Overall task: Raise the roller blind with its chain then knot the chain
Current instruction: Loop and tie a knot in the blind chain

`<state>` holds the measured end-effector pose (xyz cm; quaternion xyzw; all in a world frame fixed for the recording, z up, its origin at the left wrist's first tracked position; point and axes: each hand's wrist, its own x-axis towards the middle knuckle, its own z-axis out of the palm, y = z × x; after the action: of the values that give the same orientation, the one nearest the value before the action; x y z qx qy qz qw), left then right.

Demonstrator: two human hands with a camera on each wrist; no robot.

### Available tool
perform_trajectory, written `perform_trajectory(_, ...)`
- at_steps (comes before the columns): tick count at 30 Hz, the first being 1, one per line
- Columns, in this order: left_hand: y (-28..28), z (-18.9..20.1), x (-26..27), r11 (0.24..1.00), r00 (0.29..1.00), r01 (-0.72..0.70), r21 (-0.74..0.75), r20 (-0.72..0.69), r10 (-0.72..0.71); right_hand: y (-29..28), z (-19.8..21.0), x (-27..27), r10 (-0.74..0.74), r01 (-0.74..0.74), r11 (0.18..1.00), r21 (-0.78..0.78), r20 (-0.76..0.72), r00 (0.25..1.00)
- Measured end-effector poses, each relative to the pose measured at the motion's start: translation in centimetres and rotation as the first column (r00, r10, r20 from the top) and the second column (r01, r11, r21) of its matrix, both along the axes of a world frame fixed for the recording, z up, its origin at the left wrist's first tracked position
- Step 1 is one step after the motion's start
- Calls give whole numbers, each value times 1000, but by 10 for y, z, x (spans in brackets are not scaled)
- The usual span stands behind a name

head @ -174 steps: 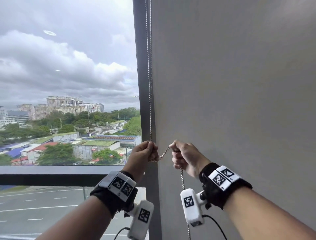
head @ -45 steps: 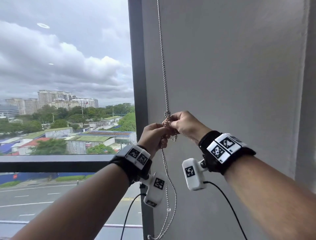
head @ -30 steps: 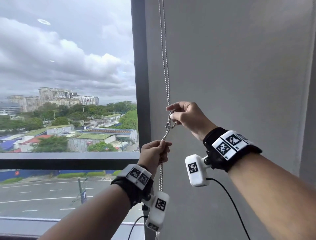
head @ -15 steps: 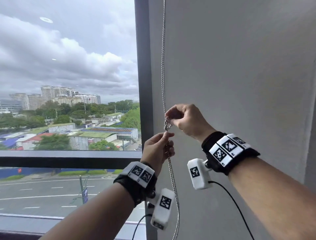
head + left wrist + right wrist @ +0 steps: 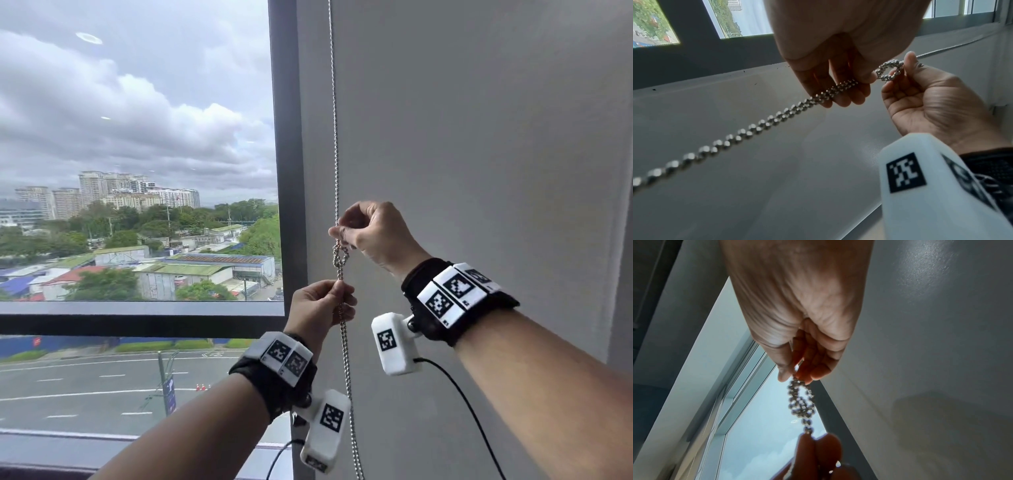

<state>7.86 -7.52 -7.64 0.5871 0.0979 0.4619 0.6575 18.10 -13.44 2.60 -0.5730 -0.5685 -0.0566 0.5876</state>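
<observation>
A silver bead chain hangs doubled along the grey wall beside the window frame. A loose knot sits in it between my hands, a small open loop in the left wrist view and the right wrist view. My right hand pinches the chain just above the knot. My left hand grips both strands just below it, and the chain hangs on down past my wrist. The roller blind itself is out of view.
A dark window frame runs vertically left of the chain, with glass and a city view beyond. A grey wall fills the right. A horizontal rail crosses the window at hand height. Cables hang from both wrist cameras.
The hands came together to form a loop, then drew apart along the chain. Over the last half second the knot has stayed between them, looking slightly tighter.
</observation>
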Motion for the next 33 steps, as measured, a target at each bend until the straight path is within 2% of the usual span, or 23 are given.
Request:
perform_trajectory(5,0,-5,-1,999,1000,10,42,-27,-9,8,3,-8,50,-53,999,-12,-156,986)
perform_trajectory(9,0,-27,-1,991,987,15,133,-162,7,7,8,-11,54,-60,998,-27,-195,979)
perform_trajectory(11,7,-48,-6,977,958,28,210,-285,34,6,9,-9,56,-63,998,-24,-213,975)
perform_trajectory(14,23,-71,-20,935,876,57,351,-466,122,5,8,0,7,-11,1000,-22,-181,984)
perform_trajectory(17,35,-67,-34,909,822,84,408,-544,168,3,8,9,-17,11,999,-36,-168,986)
perform_trajectory(20,34,-38,-38,953,877,100,285,-479,51,1,9,13,-34,27,999,-42,-169,985)
perform_trajectory(23,23,3,-38,984,955,130,122,-283,-91,0,9,13,-57,50,998,-46,-159,986)
perform_trajectory(26,11,47,-35,984,982,175,37,-83,-171,-3,11,9,-52,45,998,-52,-141,989)
perform_trajectory(29,2,85,-31,988,991,136,70,-1,-136,-3,11,7,-50,44,998,-52,-118,992)
perform_trajectory(33,-12,115,-26,990,993,17,137,-114,-1,-5,12,10,-51,46,997,-57,-103,993)
